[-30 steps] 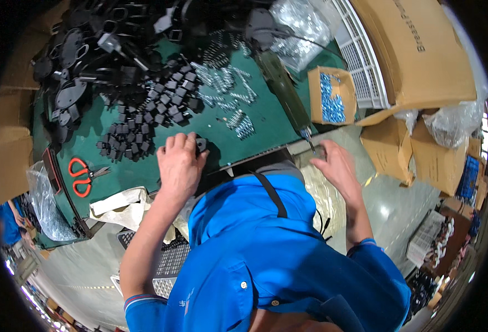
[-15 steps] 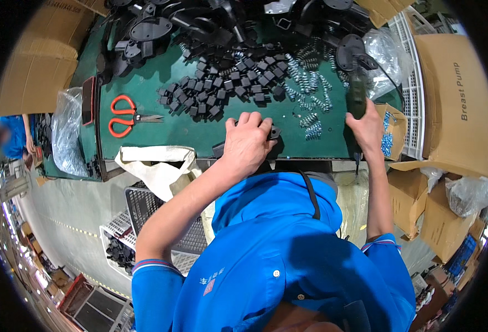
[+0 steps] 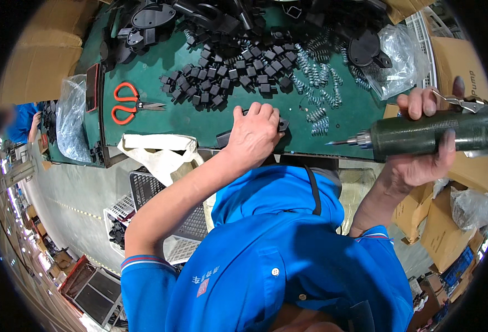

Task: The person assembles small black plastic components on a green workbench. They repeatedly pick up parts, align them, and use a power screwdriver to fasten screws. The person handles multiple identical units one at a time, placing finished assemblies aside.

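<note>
My right hand [image 3: 429, 149] grips a dark green electric screwdriver [image 3: 415, 135], raised at the right of the table and held sideways. Its metal bit points left, with a small bluish tip. My left hand [image 3: 257, 131] is closed over a black plastic part [image 3: 284, 125] at the table's front edge, and most of that part is hidden under the palm and fingers. Just beyond the left hand lies a heap of small black plastic blocks [image 3: 222, 77]. Several metal coil springs [image 3: 318, 83] are scattered to the right of the heap.
Orange-handled scissors [image 3: 126, 104] lie left on the green table [image 3: 183, 124]. Larger black parts [image 3: 154, 16] pile up along the back. A clear plastic bag [image 3: 396, 61] sits at the back right, near cardboard boxes [image 3: 451, 61]. White cloth [image 3: 161, 146] hangs at the front edge.
The screwdriver in my right hand has swung from upright over the table's right side to lying sideways, nearer and further right. My left hand stays on the black part.
</note>
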The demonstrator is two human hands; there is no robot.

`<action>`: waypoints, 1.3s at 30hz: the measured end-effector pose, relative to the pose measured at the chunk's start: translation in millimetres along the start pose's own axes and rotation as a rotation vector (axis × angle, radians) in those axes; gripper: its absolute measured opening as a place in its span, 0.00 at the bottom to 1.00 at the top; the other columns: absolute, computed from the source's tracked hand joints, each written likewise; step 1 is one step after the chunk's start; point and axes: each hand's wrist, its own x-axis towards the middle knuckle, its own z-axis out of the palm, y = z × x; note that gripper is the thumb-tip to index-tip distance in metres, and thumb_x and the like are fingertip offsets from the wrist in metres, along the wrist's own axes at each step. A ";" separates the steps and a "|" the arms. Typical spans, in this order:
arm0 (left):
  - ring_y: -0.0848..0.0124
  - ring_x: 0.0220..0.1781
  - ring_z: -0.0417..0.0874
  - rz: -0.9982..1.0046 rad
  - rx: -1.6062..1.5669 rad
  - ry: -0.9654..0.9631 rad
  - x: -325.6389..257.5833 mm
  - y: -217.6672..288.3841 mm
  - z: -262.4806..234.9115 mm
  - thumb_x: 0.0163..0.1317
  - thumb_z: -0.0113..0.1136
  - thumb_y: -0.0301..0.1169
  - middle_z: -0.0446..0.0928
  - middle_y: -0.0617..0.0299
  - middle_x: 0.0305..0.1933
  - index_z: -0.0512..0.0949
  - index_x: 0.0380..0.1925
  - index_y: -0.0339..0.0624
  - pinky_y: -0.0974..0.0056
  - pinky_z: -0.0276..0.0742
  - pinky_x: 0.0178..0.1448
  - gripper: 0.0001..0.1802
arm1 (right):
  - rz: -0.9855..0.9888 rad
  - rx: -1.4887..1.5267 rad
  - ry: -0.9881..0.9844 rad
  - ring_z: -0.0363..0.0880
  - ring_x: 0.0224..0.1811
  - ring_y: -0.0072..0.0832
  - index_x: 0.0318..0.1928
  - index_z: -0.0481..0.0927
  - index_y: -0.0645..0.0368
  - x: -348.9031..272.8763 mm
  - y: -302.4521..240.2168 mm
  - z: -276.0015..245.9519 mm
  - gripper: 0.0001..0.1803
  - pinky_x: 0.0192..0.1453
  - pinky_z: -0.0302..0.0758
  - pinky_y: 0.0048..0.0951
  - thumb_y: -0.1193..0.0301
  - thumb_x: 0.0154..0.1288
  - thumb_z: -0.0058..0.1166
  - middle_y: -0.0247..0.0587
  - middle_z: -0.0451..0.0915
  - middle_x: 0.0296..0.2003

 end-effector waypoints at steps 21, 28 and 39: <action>0.62 0.48 0.73 0.035 0.084 0.006 -1.1 1.6 6.3 0.53 0.66 0.39 0.73 0.59 0.41 0.78 0.49 0.35 0.46 0.61 0.55 0.25 | 0.126 -0.013 -0.064 0.75 0.36 0.33 0.65 0.61 0.68 -23.6 73.2 24.2 0.35 0.47 0.74 0.38 0.68 0.59 0.55 0.43 0.75 0.36; 0.63 0.50 0.73 -0.003 0.088 -0.048 0.2 2.3 5.8 0.52 0.67 0.40 0.73 0.60 0.43 0.77 0.52 0.38 0.47 0.62 0.56 0.28 | 0.210 -0.183 -0.048 0.75 0.35 0.34 0.65 0.62 0.69 -29.1 79.8 35.7 0.36 0.45 0.74 0.37 0.68 0.56 0.56 0.44 0.74 0.35; 0.64 0.51 0.73 -0.026 0.106 -0.084 0.1 3.5 6.6 0.51 0.68 0.40 0.73 0.61 0.43 0.77 0.53 0.39 0.47 0.62 0.55 0.29 | 0.201 -0.211 -0.039 0.75 0.35 0.35 0.65 0.61 0.69 -35.0 88.7 36.2 0.36 0.45 0.74 0.39 0.69 0.57 0.55 0.44 0.74 0.35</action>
